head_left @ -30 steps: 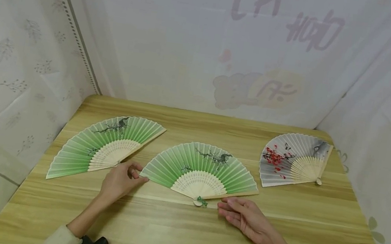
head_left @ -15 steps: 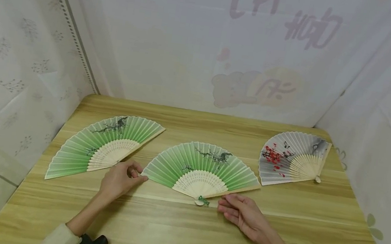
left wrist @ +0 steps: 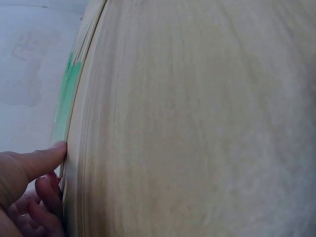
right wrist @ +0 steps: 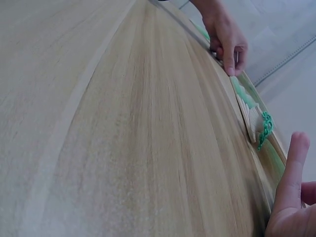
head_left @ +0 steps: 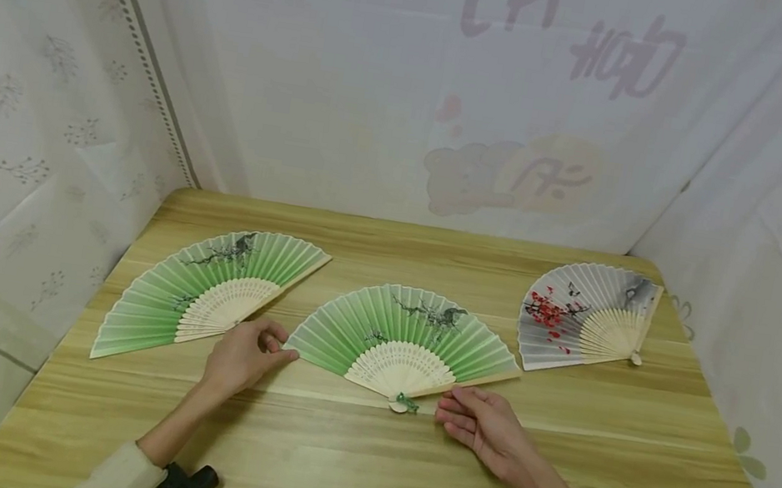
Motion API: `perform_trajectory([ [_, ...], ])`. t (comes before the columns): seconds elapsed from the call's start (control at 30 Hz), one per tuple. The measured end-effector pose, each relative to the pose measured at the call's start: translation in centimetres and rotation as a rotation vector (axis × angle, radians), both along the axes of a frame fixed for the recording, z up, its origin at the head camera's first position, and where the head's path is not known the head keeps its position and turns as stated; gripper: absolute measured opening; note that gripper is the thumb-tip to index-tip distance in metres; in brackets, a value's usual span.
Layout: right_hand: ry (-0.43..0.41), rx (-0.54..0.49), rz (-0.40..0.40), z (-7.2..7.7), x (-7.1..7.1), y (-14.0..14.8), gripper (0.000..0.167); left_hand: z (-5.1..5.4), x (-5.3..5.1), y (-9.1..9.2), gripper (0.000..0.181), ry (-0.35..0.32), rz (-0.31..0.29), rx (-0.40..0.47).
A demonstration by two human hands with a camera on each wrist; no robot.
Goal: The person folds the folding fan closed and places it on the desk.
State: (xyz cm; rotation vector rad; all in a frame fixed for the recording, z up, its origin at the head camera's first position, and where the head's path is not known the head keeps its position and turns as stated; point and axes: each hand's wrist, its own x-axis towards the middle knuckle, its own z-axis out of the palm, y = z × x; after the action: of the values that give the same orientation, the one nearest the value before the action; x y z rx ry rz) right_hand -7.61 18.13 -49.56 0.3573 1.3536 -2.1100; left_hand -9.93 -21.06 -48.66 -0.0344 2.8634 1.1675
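Spread out in the middle of the table is a green folding fan (head_left: 405, 364) with a dark branch print and a green cord at its pivot. My left hand (head_left: 247, 356) pinches its left end between thumb and fingers; in the left wrist view the thumb (left wrist: 42, 160) lies at the fan's edge. By the fan's right guard stick my right hand (head_left: 484, 431) touches the lower edge, fingers loosely extended. Its thumb (right wrist: 295, 163) stands straight in the right wrist view. A second green folding fan (head_left: 212, 297) lies open behind my left hand.
A smaller grey folding fan (head_left: 588, 320) with red blossoms lies open at the back right, close to the middle fan's right tip. All lie on the wood-grain table (head_left: 342, 473). Printed white curtains (head_left: 339, 84) enclose the back and both sides.
The middle fan's right end has shifted slightly away from me, toward the grey fan, with my right fingertips at its guard stick. My left hand stays at the left end.
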Motion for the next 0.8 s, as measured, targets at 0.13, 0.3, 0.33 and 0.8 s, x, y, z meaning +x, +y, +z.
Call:
perform_trajectory([
  [0.13, -0.013, 0.009, -0.024, 0.06, 0.02, -0.15, 0.017, 0.08, -0.07, -0.19, 0.028, 0.012, -0.032, -0.013],
  [0.3, -0.017, 0.009, -0.043, 0.07, 0.07, -0.24, 0.016, 0.22, -0.12, -0.42, 0.027, 0.056, -0.078, -0.021],
  [0.33, -0.015, 0.009, -0.045, 0.08, 0.08, -0.27, 0.016, 0.2, -0.1, -0.47, 0.027, 0.068, -0.088, -0.023],
  [0.8, 0.022, -0.001, -0.056, -0.03, 0.13, -0.19, 0.016, -0.5, 0.24, -0.69, 0.027, 0.145, -0.114, 0.059],
])
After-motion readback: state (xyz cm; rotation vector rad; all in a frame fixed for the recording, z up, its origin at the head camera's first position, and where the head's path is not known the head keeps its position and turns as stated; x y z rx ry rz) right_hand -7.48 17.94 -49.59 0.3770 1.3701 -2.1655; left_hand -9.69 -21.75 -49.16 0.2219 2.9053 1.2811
